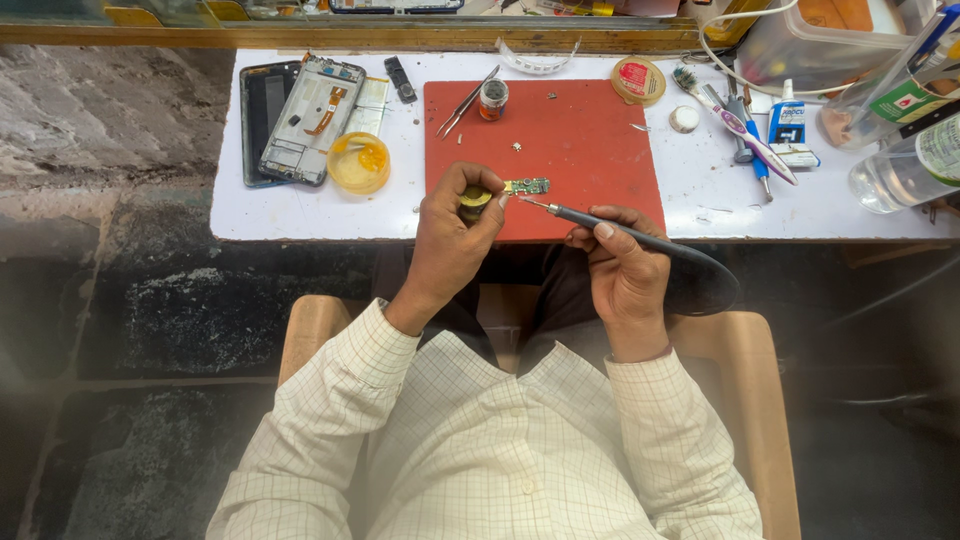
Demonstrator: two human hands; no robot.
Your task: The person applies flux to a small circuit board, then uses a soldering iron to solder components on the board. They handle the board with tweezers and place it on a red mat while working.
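Note:
My left hand (450,235) holds a small round yellow-green spool (474,200) at the front edge of a red mat (575,140). Just right of it on the mat lies a small green circuit board (527,186). My right hand (620,265) grips a dark soldering iron (640,240) like a pen. Its metal tip points left and sits just below the board's right end.
A white worktop (700,200) holds an opened phone frame (312,120), a dark phone panel (262,110), a round yellow tub (358,162), tweezers (462,105), a small jar (493,98), a toothbrush (735,125), a glue bottle (788,122) and clear bottles (905,165).

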